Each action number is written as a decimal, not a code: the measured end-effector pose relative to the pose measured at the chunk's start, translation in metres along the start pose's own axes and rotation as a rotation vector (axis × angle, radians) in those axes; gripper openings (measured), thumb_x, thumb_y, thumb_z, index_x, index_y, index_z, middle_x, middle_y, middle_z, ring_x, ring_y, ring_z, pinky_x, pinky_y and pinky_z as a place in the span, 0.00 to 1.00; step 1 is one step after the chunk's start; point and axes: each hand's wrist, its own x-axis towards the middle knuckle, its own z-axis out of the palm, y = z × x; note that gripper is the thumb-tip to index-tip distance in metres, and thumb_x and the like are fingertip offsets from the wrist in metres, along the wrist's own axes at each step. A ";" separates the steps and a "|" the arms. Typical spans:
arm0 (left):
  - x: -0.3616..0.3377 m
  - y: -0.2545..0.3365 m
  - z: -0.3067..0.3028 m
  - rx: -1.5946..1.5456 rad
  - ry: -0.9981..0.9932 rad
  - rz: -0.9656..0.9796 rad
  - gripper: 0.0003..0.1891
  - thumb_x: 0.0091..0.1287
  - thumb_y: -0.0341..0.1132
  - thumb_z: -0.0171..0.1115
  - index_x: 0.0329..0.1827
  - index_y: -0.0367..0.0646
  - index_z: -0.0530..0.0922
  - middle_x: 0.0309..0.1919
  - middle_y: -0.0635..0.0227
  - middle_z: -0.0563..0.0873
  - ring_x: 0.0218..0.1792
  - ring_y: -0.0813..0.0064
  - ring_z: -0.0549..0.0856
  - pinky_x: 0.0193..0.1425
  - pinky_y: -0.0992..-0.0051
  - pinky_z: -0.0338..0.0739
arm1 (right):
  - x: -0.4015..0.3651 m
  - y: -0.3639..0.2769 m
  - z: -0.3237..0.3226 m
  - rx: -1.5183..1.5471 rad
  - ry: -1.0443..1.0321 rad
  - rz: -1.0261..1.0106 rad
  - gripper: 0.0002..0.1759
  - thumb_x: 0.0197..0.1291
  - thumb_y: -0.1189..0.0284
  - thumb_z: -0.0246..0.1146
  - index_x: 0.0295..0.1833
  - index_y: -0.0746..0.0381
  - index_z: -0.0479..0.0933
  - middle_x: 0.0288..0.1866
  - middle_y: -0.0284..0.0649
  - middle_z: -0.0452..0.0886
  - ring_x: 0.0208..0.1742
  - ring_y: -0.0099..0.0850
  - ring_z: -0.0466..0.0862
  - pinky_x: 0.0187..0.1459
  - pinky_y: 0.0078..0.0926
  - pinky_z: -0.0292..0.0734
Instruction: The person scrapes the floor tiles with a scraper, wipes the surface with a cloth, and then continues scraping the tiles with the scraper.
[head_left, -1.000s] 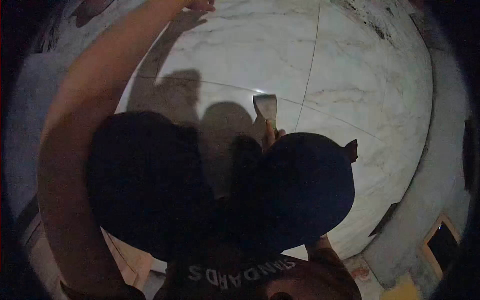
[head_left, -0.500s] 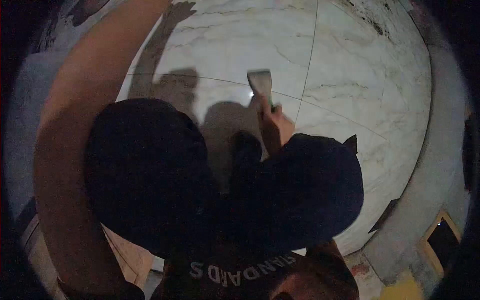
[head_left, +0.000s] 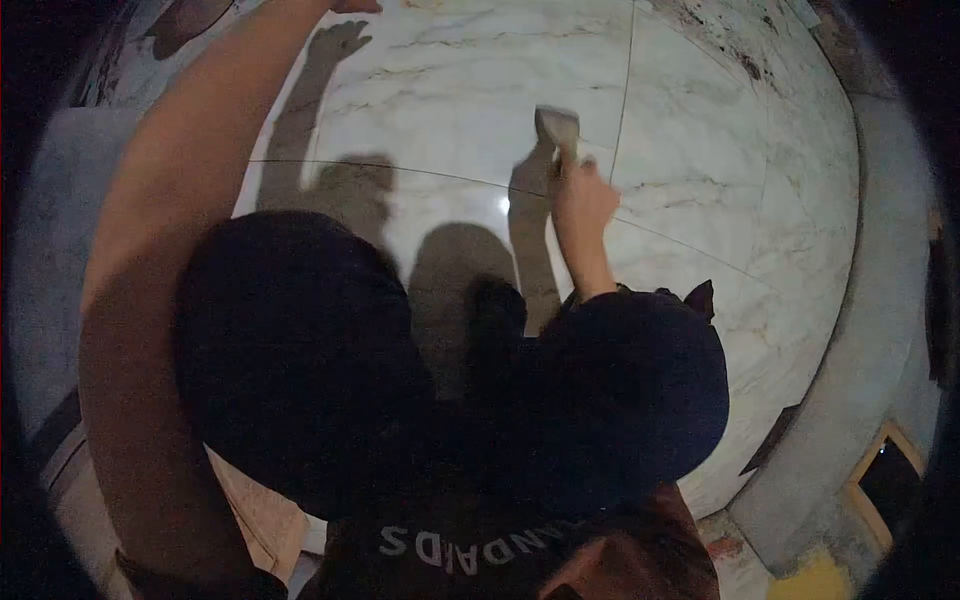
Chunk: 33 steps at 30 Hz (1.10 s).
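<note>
A pale marble floor (head_left: 700,150) with grey and brown veins fills the view in dim light. Thin dark joints cross it where the slabs meet.

The right hand (head_left: 583,205) is closed tight round the handle of a scraper (head_left: 557,125), fingers wrapped and knuckles up. The handle is hidden inside the fist. The flat metal blade points away from the person, with its far edge down on the marble just left of the joint that runs up the floor. The forearm comes out from behind the right knee (head_left: 620,400), and the shadow of the hand and blade lies on the stone to its left.

Only the edge of the left hand (head_left: 357,5) shows, at the top border of the view, so I cannot tell whether it is open or closed, nor whether it holds anything. Its shadow (head_left: 335,42) on the marble just below has spread fingers. The bare left arm (head_left: 170,200) reaches up to it along the left side.

A small bright glare (head_left: 503,205) sits on the floor between the two arms. Both knees are in dark cloth, the left knee (head_left: 300,350) the nearer. A dark shirt with pale lettering (head_left: 480,550) shows at the bottom edge. Dark stains (head_left: 740,55) mark the slabs at the upper right. A grey wall (head_left: 850,390) curves along the right edge of the floor, with a small framed dark opening (head_left: 885,485) low in it.
</note>
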 end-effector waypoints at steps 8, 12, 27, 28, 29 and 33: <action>0.009 -0.017 0.004 -0.060 -0.064 -0.024 0.29 0.72 0.50 0.63 0.69 0.39 0.75 0.63 0.51 0.81 0.59 0.51 0.82 0.60 0.53 0.78 | -0.060 0.040 0.019 -0.074 -0.047 -0.015 0.14 0.67 0.59 0.60 0.55 0.47 0.82 0.39 0.44 0.86 0.33 0.47 0.87 0.31 0.45 0.79; 0.013 0.006 -0.023 -0.045 -0.213 -0.003 0.30 0.73 0.52 0.61 0.70 0.40 0.74 0.64 0.53 0.80 0.60 0.53 0.81 0.64 0.54 0.76 | 0.018 0.035 0.018 -0.174 0.182 -0.027 0.13 0.67 0.58 0.60 0.48 0.50 0.85 0.39 0.44 0.87 0.33 0.47 0.87 0.32 0.43 0.79; 0.014 0.003 -0.012 -0.095 -0.026 0.055 0.28 0.73 0.51 0.61 0.71 0.44 0.74 0.62 0.53 0.82 0.59 0.51 0.82 0.62 0.53 0.77 | 0.081 0.033 -0.022 -0.002 0.275 -0.010 0.21 0.68 0.50 0.60 0.38 0.56 0.86 0.31 0.46 0.86 0.32 0.50 0.87 0.32 0.51 0.79; 0.016 0.001 -0.014 -0.111 -0.018 0.055 0.28 0.73 0.51 0.61 0.71 0.44 0.74 0.62 0.53 0.82 0.59 0.51 0.82 0.62 0.53 0.77 | 0.053 0.025 -0.047 -0.062 0.225 0.012 0.16 0.67 0.54 0.60 0.41 0.54 0.85 0.32 0.44 0.86 0.31 0.47 0.87 0.29 0.47 0.79; 0.018 0.000 -0.014 -0.138 -0.013 0.057 0.28 0.73 0.51 0.61 0.71 0.44 0.74 0.62 0.53 0.82 0.59 0.50 0.82 0.61 0.53 0.77 | 0.018 0.017 -0.066 -0.125 0.172 0.029 0.12 0.66 0.58 0.60 0.43 0.51 0.84 0.33 0.43 0.85 0.30 0.45 0.88 0.26 0.44 0.78; 0.002 -0.014 -0.019 -0.159 -0.080 -0.004 0.29 0.73 0.52 0.60 0.71 0.44 0.74 0.63 0.53 0.81 0.59 0.50 0.81 0.62 0.53 0.77 | -0.063 0.038 0.005 -0.023 0.012 0.045 0.12 0.67 0.57 0.59 0.49 0.47 0.84 0.34 0.44 0.85 0.31 0.46 0.88 0.28 0.46 0.79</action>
